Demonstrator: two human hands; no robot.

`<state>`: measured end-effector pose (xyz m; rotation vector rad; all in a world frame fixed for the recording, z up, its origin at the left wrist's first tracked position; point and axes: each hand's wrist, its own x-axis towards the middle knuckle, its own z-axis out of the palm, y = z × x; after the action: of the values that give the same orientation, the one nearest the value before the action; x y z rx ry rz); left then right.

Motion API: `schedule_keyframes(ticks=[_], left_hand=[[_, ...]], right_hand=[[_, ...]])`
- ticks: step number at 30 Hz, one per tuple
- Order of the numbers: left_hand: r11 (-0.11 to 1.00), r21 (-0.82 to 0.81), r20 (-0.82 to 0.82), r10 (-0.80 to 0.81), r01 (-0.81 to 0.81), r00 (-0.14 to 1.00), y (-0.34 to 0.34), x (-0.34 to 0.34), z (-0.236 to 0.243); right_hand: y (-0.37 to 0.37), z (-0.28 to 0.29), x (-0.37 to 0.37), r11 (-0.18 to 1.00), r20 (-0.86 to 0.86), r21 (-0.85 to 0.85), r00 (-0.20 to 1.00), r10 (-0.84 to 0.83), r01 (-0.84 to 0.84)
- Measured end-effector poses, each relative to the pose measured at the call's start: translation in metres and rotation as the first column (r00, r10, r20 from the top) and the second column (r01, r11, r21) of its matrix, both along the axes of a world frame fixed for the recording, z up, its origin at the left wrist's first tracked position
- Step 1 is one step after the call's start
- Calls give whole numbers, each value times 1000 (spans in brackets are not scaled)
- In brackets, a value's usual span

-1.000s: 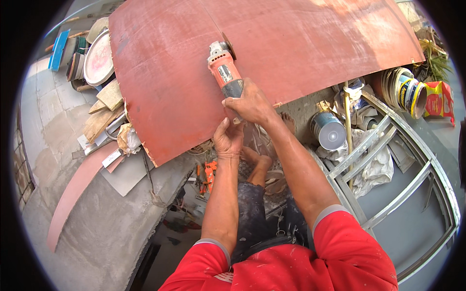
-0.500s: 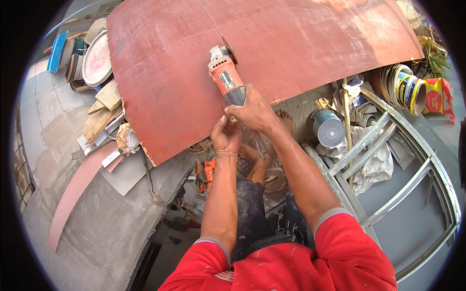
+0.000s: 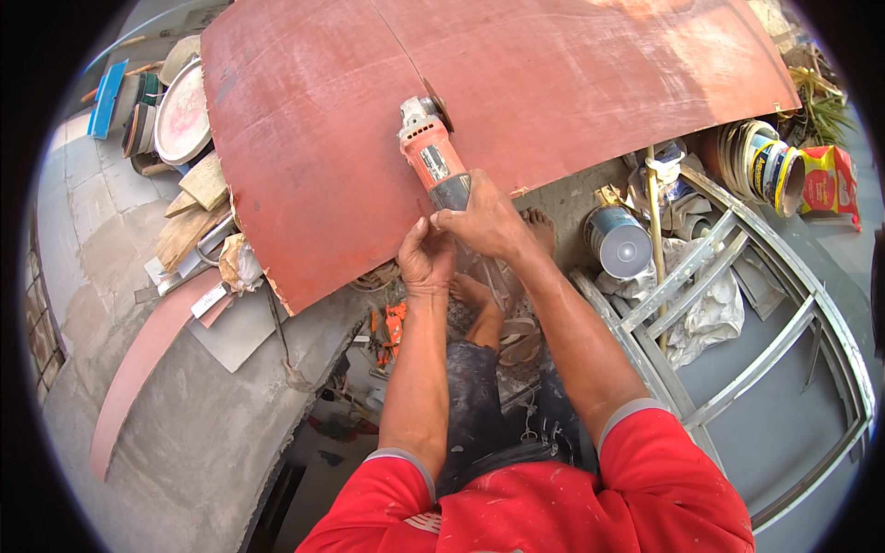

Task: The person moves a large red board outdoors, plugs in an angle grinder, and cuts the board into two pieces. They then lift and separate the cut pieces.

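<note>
Right fingers (image 3: 453, 219) clasp a cylindrical grinder (image 3: 430, 157) over the scuffed reddish board (image 3: 304, 175).

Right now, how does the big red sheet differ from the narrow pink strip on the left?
The red sheet is broad; the pink strip is long and narrow. The red sheet is a deeper brick red; the pink strip is paler. Over the red sheet, the right hand grips a power tool; the pink strip lies untouched on a grey surface. Both are reddish.
</note>
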<state>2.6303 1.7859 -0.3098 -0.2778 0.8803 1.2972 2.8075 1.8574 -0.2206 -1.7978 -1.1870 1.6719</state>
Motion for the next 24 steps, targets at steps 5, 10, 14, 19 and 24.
schedule_keyframes(ticks=[5,10,14,19,24], left_hand=[[999,-22,-8,44,-44,999,-2,-1,-4],[999,-36,14,30,-30,999,1,3,4],[1000,-12,-11,3,-3,1000,4,8,13],[998,41,27,-55,54,998,3,7,16],[997,34,0,-63,63,998,1,3,11]], right_hand=[[-3,3,4,1000,-15,-14,1000,2,-2],[-13,10,8,1000,-15,0,1000,4,-4],[-21,11,8,999,-37,-24,999,-27,26],[-26,9,9,999,-44,-42,999,-12,11],[-30,16,12,997,-33,-78,999,3,-6]])
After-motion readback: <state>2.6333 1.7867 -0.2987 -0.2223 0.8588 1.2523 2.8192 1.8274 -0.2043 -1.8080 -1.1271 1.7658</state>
